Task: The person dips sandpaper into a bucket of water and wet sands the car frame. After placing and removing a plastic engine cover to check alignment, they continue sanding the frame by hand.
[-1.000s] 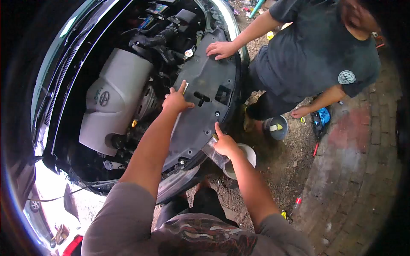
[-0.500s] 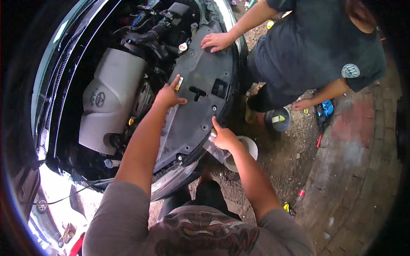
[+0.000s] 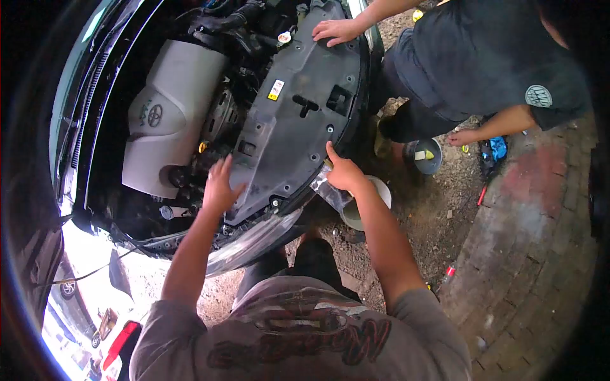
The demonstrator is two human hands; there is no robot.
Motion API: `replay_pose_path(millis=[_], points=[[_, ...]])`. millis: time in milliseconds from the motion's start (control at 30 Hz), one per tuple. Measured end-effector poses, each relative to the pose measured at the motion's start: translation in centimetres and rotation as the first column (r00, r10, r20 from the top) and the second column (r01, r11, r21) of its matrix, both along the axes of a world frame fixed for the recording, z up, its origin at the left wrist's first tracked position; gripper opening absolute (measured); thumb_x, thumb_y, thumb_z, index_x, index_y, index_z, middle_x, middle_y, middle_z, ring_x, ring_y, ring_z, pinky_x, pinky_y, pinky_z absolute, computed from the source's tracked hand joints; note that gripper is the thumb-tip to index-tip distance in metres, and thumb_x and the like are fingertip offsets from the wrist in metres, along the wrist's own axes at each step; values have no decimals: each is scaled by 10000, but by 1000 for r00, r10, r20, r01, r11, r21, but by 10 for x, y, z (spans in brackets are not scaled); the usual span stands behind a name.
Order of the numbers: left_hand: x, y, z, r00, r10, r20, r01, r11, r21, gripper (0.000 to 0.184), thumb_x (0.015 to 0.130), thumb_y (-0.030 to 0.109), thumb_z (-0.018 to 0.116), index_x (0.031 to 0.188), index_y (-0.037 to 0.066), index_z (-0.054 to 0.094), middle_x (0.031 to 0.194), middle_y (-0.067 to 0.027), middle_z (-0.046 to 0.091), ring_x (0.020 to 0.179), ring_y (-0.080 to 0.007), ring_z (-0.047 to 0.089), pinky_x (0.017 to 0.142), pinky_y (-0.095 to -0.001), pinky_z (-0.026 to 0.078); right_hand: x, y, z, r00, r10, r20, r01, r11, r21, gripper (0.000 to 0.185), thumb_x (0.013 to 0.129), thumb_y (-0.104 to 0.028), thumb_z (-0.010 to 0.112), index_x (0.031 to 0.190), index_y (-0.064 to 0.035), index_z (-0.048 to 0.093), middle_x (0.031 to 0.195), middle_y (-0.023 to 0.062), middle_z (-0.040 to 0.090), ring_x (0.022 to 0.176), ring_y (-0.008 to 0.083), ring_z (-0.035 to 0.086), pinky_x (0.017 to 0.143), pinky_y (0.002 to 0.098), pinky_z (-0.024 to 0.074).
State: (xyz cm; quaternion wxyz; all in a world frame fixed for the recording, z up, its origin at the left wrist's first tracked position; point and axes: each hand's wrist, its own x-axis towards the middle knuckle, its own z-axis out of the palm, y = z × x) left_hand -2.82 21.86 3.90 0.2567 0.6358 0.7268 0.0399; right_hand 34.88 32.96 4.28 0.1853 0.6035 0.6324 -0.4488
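Head view: your left hand [image 3: 220,188] spread, your right hand [image 3: 346,173] at the panel's outer edge.
The dark panel [image 3: 286,134] lies across the front of the engine bay, between the grey engine cover [image 3: 175,120] and the car's nose, with a white-and-yellow label [image 3: 276,90] on its inner side. Your left hand is open and holds nothing, fingers apart over the panel's near inner corner; contact cannot be told. Your right thumb points up along the outer edge, the fingers curled beside a shiny, clear-looking piece [image 3: 332,193]; whether you grip it or the panel, cannot tell. A co-worker's hand [image 3: 337,30] rests on the panel's far end. A pale bucket [image 3: 384,192] stands just beyond your right wrist, a dark bucket [image 3: 434,167] farther off near the co-worker.
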Motion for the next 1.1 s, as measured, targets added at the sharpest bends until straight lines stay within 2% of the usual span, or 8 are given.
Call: replay_pose_path(millis=[67,233,367,567,700,767,867,1100], points=[[3,-45,7,996,-29,-81,16,987,-160,1087,852,431,884,1712,119,297,1694,-267,384,1566,-482,351,1291,-554,316,-1,-1,-1,1000,23,10,-23,999,49,1034,911,-205,630,1763,-309,53,1304,323,708,1197,484,692,1063,516,527],[-16,-105,17,992,89,94,-72,984,-165,1061,879,445,863,1716,128,293,1695,-251,393,1578,-445,351,1298,-509,312,2,-9,-1,999,-23,-40,28,991,134,1019,929,-188,657,1762,-289,79,1256,323,723,1155,500,695,1026,534,535],[-57,-137,42,985,144,96,-117,963,-244,894,917,303,825,1682,170,382,1640,-257,473,1519,-422,454,1259,-492,391,11,-42,16,989,-111,-103,131,967,219,979,946,-208,695,1755,-263,148,1226,343,724,1149,527,686,1013,553,536],[-115,-190,32,984,149,99,-141,987,-82,697,924,233,809,1566,140,553,1568,-201,568,1435,-397,551,1203,-472,457,66,-121,-22,970,-162,-182,211,933,293,857,942,-168,704,1712,-201,329,1443,269,665,1297,481,641,1071,501,518],[-119,-203,38,990,141,28,-138,987,-82,639,941,252,791,1541,171,587,1561,-192,577,1443,-397,541,1212,-482,447,79,-162,-22,874,-426,-232,454,887,83,668,923,-123,705,1568,-90,532,1327,210,725,1205,379,702,1023,456,533],[-118,-206,34,992,122,28,-119,990,-78,639,939,262,795,1538,173,590,1561,-192,577,1448,-394,537,1217,-485,443,90,-180,-34,728,-585,-358,592,799,-102,540,902,-90,711,1432,-45,622,1233,140,744,1129,293,709,991,425,537],[-116,-211,26,996,89,-4,-89,991,-100,637,937,277,801,1530,167,596,1562,-195,575,1455,-393,533,1229,-484,432,86,-197,-27,710,-619,-336,609,779,-149,469,883,-71,720,1346,-30,655,1180,96,741,1084,251,700,968,408,538],[-109,-212,29,998,34,48,-32,999,-27,613,921,273,807,1490,138,626,1545,-201,583,1429,-413,542,1211,-495,442,87,-223,-30,754,-568,-330,589,807,-42,473,871,-72,723,1337,-22,660,1196,138,756,1090,287,717,966,422,548]])
